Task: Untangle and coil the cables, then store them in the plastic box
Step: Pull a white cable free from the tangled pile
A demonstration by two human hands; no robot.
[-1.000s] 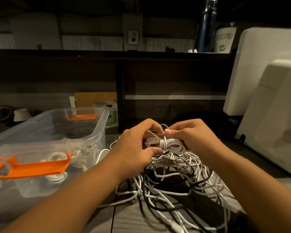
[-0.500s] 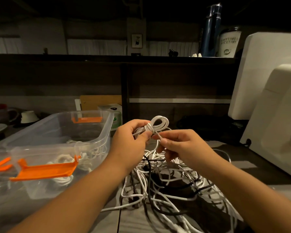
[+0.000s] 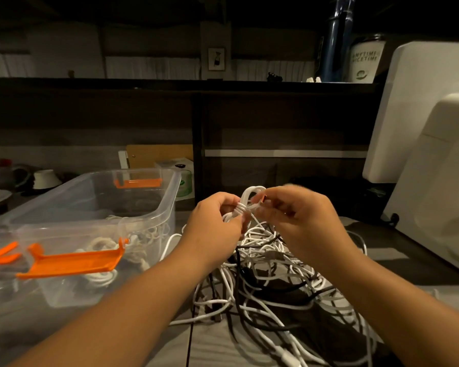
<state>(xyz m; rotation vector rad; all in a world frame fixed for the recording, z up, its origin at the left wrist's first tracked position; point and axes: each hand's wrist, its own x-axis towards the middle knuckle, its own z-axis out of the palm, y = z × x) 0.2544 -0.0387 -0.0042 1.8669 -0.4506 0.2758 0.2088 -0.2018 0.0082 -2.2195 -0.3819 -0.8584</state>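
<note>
A small coiled white cable (image 3: pixel 249 198) is held up above the table between both hands. My left hand (image 3: pixel 215 223) grips the coil's wrapped middle. My right hand (image 3: pixel 297 218) pinches the cable's loose end, where an orange-tipped plug (image 3: pixel 263 199) shows at my fingertips. Below them a tangle of white and black cables (image 3: pixel 276 282) lies spread on the table. The clear plastic box (image 3: pixel 170 186) with orange latches stands to the left, with several coiled white cables (image 3: pixel 101 247) inside.
An orange latch flap (image 3: pixel 72 262) sticks out from the box's near end. A large white appliance (image 3: pixel 440 165) fills the right side. A dark shelf unit (image 3: pixel 196 123) stands behind. Cups and dishes (image 3: pixel 43 178) sit at far left.
The coil has been lifted from the pile to above it. My right hand has shifted from the coil's body to its plug end, and it is blurred with motion.
</note>
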